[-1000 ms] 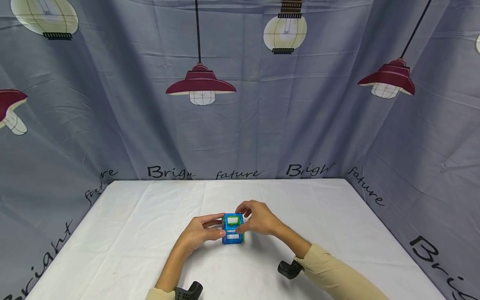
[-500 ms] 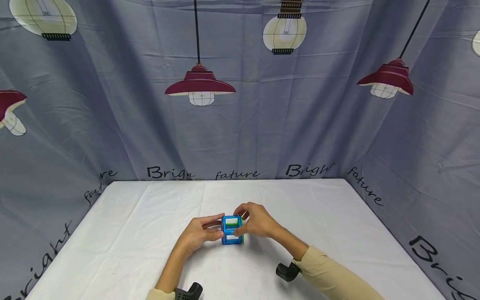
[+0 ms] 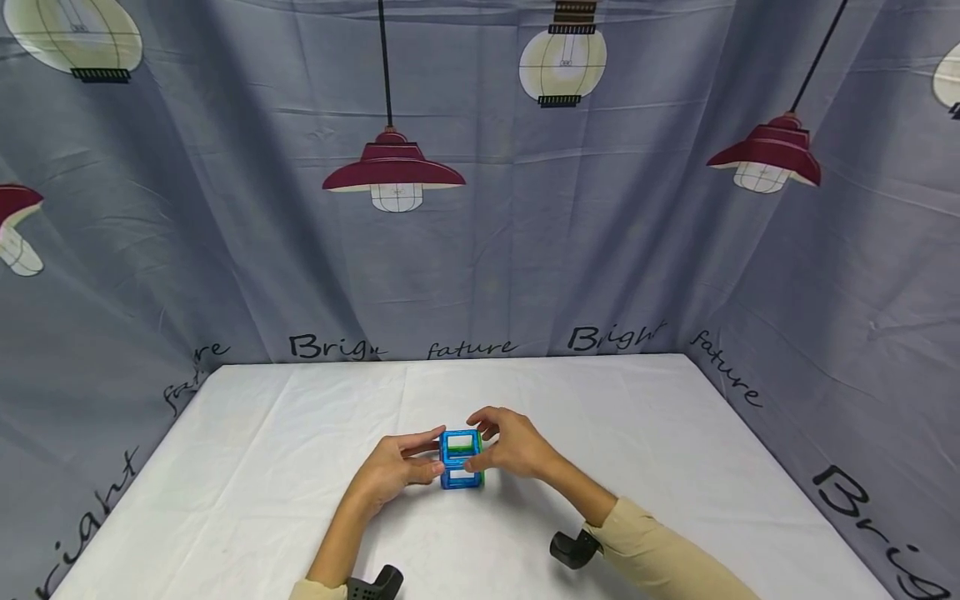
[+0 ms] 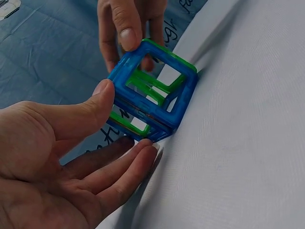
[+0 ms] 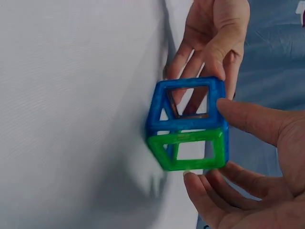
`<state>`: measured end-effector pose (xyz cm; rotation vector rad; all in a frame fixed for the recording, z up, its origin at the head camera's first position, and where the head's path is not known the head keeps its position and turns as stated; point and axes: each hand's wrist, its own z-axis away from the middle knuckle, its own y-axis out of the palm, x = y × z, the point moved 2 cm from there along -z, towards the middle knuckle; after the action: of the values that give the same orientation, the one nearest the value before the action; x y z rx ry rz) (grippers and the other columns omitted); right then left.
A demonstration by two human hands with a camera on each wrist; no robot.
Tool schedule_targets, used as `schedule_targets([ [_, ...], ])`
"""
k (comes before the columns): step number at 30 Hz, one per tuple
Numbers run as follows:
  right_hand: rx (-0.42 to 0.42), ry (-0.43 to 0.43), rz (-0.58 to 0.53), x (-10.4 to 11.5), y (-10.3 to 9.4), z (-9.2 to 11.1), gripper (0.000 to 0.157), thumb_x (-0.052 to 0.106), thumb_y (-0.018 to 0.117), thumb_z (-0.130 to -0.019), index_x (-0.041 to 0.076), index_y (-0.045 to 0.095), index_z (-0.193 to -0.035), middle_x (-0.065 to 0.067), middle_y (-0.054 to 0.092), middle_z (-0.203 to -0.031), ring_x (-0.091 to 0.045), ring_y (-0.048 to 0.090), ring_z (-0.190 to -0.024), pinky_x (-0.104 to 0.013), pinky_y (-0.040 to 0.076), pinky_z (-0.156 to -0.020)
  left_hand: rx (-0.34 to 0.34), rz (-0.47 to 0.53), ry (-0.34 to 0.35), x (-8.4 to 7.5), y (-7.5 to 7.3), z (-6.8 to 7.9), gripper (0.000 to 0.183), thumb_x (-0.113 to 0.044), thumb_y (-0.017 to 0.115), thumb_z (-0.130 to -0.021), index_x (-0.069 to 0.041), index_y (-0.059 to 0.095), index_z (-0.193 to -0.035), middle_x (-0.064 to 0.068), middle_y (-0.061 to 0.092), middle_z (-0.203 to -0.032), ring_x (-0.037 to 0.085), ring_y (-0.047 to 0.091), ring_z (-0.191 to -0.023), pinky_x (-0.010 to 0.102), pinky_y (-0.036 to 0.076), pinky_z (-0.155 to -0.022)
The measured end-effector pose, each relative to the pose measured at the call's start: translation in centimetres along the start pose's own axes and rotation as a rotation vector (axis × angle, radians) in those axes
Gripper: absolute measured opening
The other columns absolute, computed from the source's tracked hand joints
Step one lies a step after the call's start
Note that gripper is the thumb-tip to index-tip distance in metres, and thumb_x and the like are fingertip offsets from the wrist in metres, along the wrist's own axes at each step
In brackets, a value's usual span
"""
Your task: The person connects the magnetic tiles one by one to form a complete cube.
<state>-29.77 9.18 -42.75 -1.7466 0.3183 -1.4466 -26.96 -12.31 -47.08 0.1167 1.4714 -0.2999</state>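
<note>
A small cube of blue and green magnetic tiles (image 3: 461, 461), each an open square frame, stands on the white cloth between both hands. My left hand (image 3: 395, 469) holds its left side, thumb at a blue edge and fingers at the adjoining side. From the right, my right hand (image 3: 517, 446) holds it between thumb and fingers. In the left wrist view, a blue tile (image 4: 183, 106) faces the camera and green tiles show behind it. The right wrist view shows a green tile (image 5: 160, 140) below a blue one (image 5: 167, 84), with the right fingertips at the green tile's lower edge.
A white cloth (image 3: 300, 417) covers the table around the cube. Grey-blue curtain (image 3: 262, 250) printed with lamps hangs behind and on both sides. Black wrist cameras (image 3: 574, 549) sit on both forearms near the beige sleeves.
The right hand has shifted slightly left and down, and less green shows at the cube's top. The left hand keeps its hold. The head view has moved a little.
</note>
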Motion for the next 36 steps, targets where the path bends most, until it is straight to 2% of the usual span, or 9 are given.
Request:
schedule_targets([
  [7,0.009,0.058,-0.065,-0.9,0.0,0.5,0.059,0.027,0.090,-0.074,0.007,0.067,-0.124,-0.008,0.069,-0.111,-0.027,0.065,-0.103,-0.044,0.056,-0.088,0.013,-0.021,-0.026,0.0,0.2,-0.1,0.064,-0.011,0.080,-0.087,-0.009,0.055,-0.146,0.029,0.061,-0.136,0.024,0.071,-0.105,0.038,0.062,-0.084],
  [11,-0.012,0.060,-0.057,-1.2,-0.1,0.3,0.058,0.027,0.089,-0.075,0.007,0.067,-0.125,-0.008,0.070,-0.112,-0.026,0.065,-0.102,-0.043,0.056,-0.087,0.011,-0.027,-0.031,0.0,0.3,-0.6,0.064,-0.011,0.079,-0.088,-0.011,0.055,-0.147,0.027,0.062,-0.136,0.020,0.071,-0.101,0.036,0.062,-0.085],
  [25,-0.084,0.128,-0.055,-1.8,-0.2,-2.0,0.060,0.028,0.089,-0.076,0.010,0.067,-0.129,-0.010,0.071,-0.118,-0.028,0.066,-0.106,-0.044,0.058,-0.089,-0.038,-0.090,-0.093,-0.5,-0.1,-3.5,0.061,-0.008,0.075,-0.090,-0.016,0.056,-0.147,0.023,0.065,-0.133,0.021,0.073,-0.097,0.038,0.061,-0.088],
  [31,-0.101,0.141,-0.075,-2.0,-0.4,-2.2,0.058,0.027,0.089,-0.075,0.011,0.068,-0.128,-0.010,0.072,-0.118,-0.028,0.067,-0.106,-0.044,0.058,-0.088,-0.044,-0.110,-0.102,-0.8,0.0,-4.0,0.060,-0.005,0.074,-0.091,-0.015,0.055,-0.147,0.023,0.065,-0.133,0.021,0.072,-0.098,0.038,0.061,-0.086],
  [36,-0.091,0.136,-0.057,-2.0,-0.5,-2.0,0.060,0.028,0.088,-0.077,0.010,0.067,-0.130,-0.013,0.071,-0.119,-0.030,0.067,-0.107,-0.045,0.058,-0.088,-0.022,-0.170,-0.092,-1.5,0.1,-3.9,0.063,-0.005,0.075,-0.090,-0.012,0.052,-0.149,0.024,0.065,-0.131,0.023,0.072,-0.097,0.039,0.062,-0.085],
])
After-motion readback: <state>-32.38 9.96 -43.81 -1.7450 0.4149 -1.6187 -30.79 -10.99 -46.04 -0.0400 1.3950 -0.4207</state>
